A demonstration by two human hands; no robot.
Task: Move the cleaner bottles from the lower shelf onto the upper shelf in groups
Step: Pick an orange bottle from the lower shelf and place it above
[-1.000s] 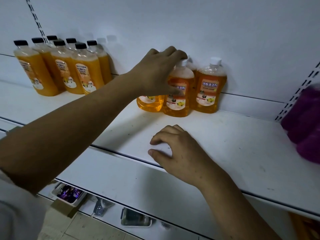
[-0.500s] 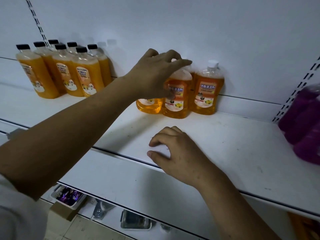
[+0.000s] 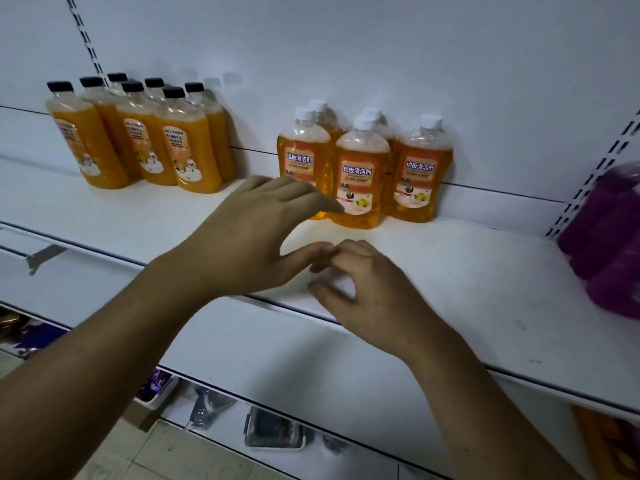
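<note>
Panel [image 3: 381,46]: white, fills the upper half of the frame; slotted rails at upper left and right edge.
Shelf [image 3: 467,271]: white, runs from left edge to right edge, sloping down to the right in view.
Left grip [image 3: 252,237]: centre of frame, above the shelf front. Fingers straight and together, thumb spread low. Released, holds nothing. Fingertips lie across the foot of the left front white-cap bottle in view; contact cannot be told.
Right grip [image 3: 367,292]: lower centre, on the shelf's front edge. Fingers loosely arched, tips on the shelf. Grasps nothing. Its knuckles meet the left thumb tip in view.
Purple bottles [image 3: 609,237]: right edge, on the shelf, blurred.
Black-cap bottles [image 3: 145,143]: seven, orange, bunched upright at upper left against the panel.
White-cap bottles [image 3: 360,168]: five, orange, bunched upright at centre, against the panel, well apart from the black-cap group.
Tray [image 3: 273,433]: bottom centre, below the shelf.
</note>
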